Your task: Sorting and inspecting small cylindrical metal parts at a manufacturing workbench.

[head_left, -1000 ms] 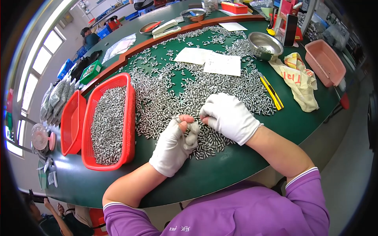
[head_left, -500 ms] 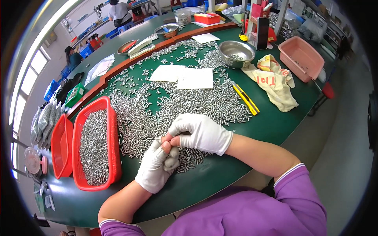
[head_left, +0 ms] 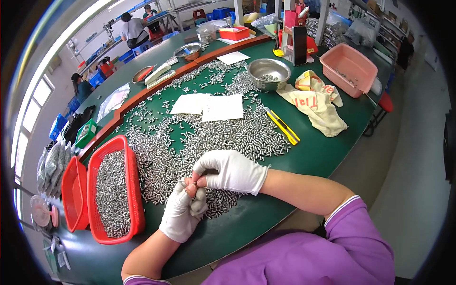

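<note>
My left hand (head_left: 183,209) and my right hand (head_left: 231,172) meet over the near edge of a wide spread of small silver metal pieces (head_left: 164,159). Both wear white gloves that leave some fingertips bare. Thumbs and index fingers are pinched together, tip against tip. What they hold between them is too small and too covered to make out. The left hand's other fingers are curled in toward its palm. Left of the hands stands a red basket (head_left: 131,190) filled with the same kind of silver pieces.
Two white sheets (head_left: 223,108) lie on the pieces. To the right are a yellow utility knife (head_left: 283,127), a crumpled cloth (head_left: 316,107), a metal bowl (head_left: 269,85), an upright phone (head_left: 299,46) and a pink basket (head_left: 349,85). A second red basket (head_left: 74,204) stands at far left.
The view has shifted, so the table and my hands appear somewhat lower and further left. My fingertips stay pinched together, with only slight finger movement.
</note>
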Available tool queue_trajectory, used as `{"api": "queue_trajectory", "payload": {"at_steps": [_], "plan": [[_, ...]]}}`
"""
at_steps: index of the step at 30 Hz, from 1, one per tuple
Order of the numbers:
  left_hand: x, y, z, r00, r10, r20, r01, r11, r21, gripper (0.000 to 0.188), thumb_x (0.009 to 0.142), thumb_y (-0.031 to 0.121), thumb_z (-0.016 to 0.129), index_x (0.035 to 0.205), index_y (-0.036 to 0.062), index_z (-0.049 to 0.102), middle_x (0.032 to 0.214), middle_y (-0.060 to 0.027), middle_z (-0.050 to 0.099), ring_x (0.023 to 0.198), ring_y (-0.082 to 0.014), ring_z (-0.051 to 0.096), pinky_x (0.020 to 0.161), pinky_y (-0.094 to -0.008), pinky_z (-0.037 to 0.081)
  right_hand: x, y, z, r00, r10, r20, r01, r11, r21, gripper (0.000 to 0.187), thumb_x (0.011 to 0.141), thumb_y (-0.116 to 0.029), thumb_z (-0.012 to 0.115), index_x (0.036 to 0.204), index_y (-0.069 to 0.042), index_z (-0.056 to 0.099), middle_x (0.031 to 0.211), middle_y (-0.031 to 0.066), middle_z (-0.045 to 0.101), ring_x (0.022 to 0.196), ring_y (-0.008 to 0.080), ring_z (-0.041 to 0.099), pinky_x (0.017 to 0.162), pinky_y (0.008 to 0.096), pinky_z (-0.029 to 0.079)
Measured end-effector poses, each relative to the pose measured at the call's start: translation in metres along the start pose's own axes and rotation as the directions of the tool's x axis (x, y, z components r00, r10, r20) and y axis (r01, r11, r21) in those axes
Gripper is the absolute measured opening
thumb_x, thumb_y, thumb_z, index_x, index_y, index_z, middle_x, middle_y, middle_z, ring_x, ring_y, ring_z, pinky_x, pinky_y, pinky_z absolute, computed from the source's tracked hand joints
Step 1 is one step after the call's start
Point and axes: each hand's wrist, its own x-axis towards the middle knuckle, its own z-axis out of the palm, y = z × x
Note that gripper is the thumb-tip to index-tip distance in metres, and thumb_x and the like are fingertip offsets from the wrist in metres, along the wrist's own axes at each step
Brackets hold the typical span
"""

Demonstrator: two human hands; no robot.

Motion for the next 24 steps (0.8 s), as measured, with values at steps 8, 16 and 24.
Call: {"api": "queue_trajectory", "payload": {"at_steps": [8, 16, 24], "plan": [[-0.0014, 0.0009, -0.0032, 1.000, -0.012, 0.010, 0.012, 1.000, -0.020, 0.026, 0.088, 0.030, 0.068, 0.097, 0.0126, 0.051, 0.075, 0.0027, 0.050, 0.055, -0.0060, 0.040, 0.052, -0.0209, 0.032, 0.0008, -0.0001, 0.0020, 0.997, -0.078, -0.013, 0.078, 0.996, -0.047, 0.015, 0.080, -0.010, 0.070, 0.094, -0.005, 0.068, 0.088, 0.0092, 0.067, 0.083, 0.0185, 0.066, 0.077, 0.0284, 0.052], [0.0007, -0.0001, -0.0043, 0.998, -0.008, 0.056, 0.009, 1.000, -0.014, 0.024, 0.088, 0.029, 0.067, 0.095, 0.0129, 0.051, 0.074, 0.0026, 0.049, 0.055, -0.0058, 0.039, 0.052, -0.0208, 0.032, 0.0004, -0.0004, 0.0018, 0.992, -0.124, -0.036, 0.121, 0.991, -0.056, 0.014, 0.078, -0.007, 0.070, 0.092, -0.005, 0.068, 0.086, 0.0090, 0.065, 0.083, 0.0196, 0.065, 0.076, 0.0286, 0.051], [-0.0008, 0.0012, -0.0018, 0.999, -0.014, 0.030, 0.015, 1.000, -0.005, 0.027, 0.088, 0.030, 0.068, 0.098, 0.0126, 0.050, 0.075, 0.0025, 0.050, 0.056, -0.0059, 0.040, 0.052, -0.0204, 0.032, -0.0003, 0.0001, 0.0011, 0.992, -0.122, -0.015, 0.121, 0.990, -0.066, 0.014, 0.081, -0.008, 0.071, 0.093, -0.004, 0.066, 0.088, 0.0072, 0.063, 0.083, 0.0175, 0.063, 0.075, 0.0288, 0.050]]}}
